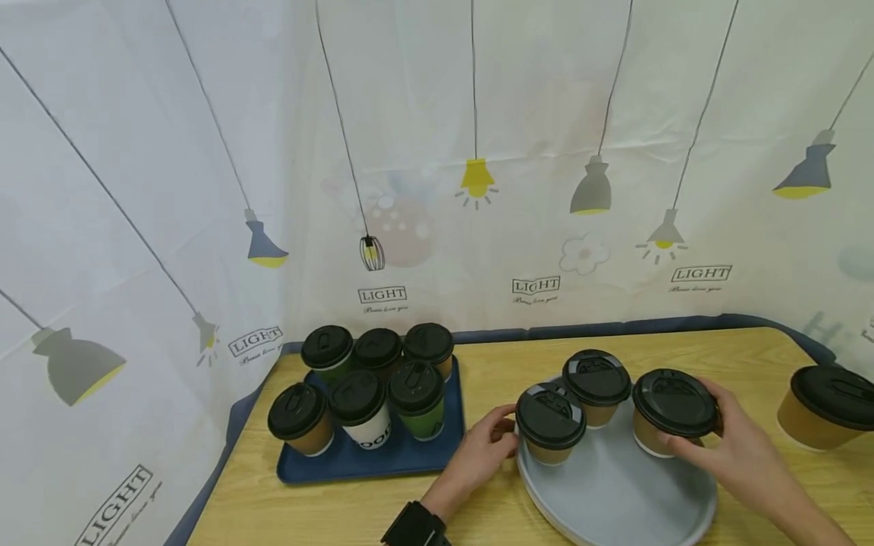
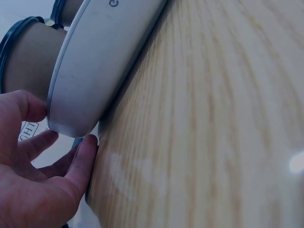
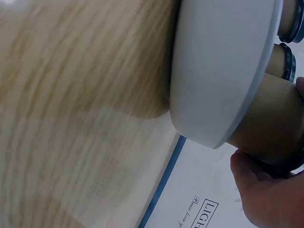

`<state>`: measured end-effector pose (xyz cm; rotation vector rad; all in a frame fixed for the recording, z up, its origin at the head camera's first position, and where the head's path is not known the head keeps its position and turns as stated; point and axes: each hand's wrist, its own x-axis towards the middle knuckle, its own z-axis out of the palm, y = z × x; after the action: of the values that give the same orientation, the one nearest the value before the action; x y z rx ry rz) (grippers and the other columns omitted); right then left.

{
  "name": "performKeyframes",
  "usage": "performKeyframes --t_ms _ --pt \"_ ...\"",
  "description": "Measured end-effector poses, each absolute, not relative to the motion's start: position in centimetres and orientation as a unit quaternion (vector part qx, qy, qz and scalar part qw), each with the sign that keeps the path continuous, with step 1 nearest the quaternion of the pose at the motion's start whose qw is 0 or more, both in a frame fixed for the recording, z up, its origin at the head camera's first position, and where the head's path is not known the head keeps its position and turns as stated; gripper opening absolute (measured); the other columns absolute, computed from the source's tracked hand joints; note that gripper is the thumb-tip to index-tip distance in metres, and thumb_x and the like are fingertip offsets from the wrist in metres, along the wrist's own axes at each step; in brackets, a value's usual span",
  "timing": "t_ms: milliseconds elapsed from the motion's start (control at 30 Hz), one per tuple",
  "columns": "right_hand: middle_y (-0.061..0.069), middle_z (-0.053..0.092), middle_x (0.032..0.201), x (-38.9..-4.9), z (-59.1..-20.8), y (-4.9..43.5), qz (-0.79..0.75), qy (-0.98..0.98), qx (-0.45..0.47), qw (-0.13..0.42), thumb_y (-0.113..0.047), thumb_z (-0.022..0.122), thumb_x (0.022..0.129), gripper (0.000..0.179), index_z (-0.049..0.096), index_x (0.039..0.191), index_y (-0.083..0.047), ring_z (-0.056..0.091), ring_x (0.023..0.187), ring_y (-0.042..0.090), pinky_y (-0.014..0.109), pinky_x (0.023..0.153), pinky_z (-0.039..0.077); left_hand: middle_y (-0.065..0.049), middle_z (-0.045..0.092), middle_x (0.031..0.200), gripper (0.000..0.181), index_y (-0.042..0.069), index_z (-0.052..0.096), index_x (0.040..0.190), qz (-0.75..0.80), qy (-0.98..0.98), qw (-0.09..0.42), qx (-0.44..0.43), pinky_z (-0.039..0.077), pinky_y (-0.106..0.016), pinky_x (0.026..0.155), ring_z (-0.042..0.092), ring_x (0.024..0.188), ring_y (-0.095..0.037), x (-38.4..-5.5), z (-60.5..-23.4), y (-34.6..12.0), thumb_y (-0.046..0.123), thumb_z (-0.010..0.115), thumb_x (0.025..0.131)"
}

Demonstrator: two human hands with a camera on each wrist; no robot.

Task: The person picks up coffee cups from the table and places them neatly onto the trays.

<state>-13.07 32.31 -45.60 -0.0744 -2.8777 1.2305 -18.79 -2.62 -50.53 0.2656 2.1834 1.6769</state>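
My right hand (image 1: 740, 451) grips a brown paper coffee cup (image 1: 649, 434) with a black lid, thumb on its near side, over the right part of a round pale-grey tray (image 1: 614, 500). In the right wrist view this cup (image 3: 273, 121) stands at the tray's rim; whether its base rests there is hidden. My left hand (image 1: 481, 447) holds the tray's left rim with bent fingers, as the left wrist view shows at the tray's side (image 2: 90, 71). Two more lidded brown cups, a near-left one (image 1: 549, 425) and a far one (image 1: 597, 387), stand upright on the tray.
A blue rectangular tray (image 1: 300, 472) on the left bears several black-lidded cups, brown, white and green. One larger lidded brown cup (image 1: 809, 417) stands on the wooden table (image 1: 492, 371) at far right. A lamp-print curtain (image 1: 423, 114) hangs behind the table.
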Motion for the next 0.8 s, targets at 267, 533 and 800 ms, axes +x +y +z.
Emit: performKeyframes --t_ms 267,533,800 --pt "0.050 0.026 0.147 -13.4 -46.2 32.3 0.391 -0.920 -0.027 -0.016 -0.041 0.080 0.092 0.115 0.004 0.157 0.016 0.038 0.130 0.065 0.072 0.098 0.044 -0.002 0.067 0.125 0.050 0.020 0.055 0.150 0.599 0.773 0.188 0.090 0.058 -0.038 0.091 0.065 0.113 -0.016 -18.7 -50.6 -2.7 0.019 0.059 0.100" --pt "0.050 0.027 0.146 -13.3 -47.0 32.2 0.394 -0.919 -0.014 -0.013 -0.038 0.081 0.091 0.116 0.004 0.157 0.016 0.042 0.128 0.065 0.069 0.096 0.047 -0.002 0.067 0.125 0.049 0.020 0.055 0.150 0.590 0.780 0.189 0.091 0.057 -0.038 0.090 0.065 0.111 -0.015 -18.5 -50.9 -3.1 0.019 0.059 0.101" --pt "0.048 0.008 0.157 -13.1 -46.9 32.5 0.401 -0.916 -0.011 -0.020 -0.042 0.082 0.089 0.129 -0.016 0.161 0.001 0.029 0.135 0.069 0.076 0.100 0.037 -0.001 0.067 0.126 0.053 0.024 0.050 0.154 0.586 0.782 0.184 0.101 0.056 -0.037 0.092 0.065 0.112 -0.014 -18.7 -50.8 -2.8 0.020 0.056 0.102"
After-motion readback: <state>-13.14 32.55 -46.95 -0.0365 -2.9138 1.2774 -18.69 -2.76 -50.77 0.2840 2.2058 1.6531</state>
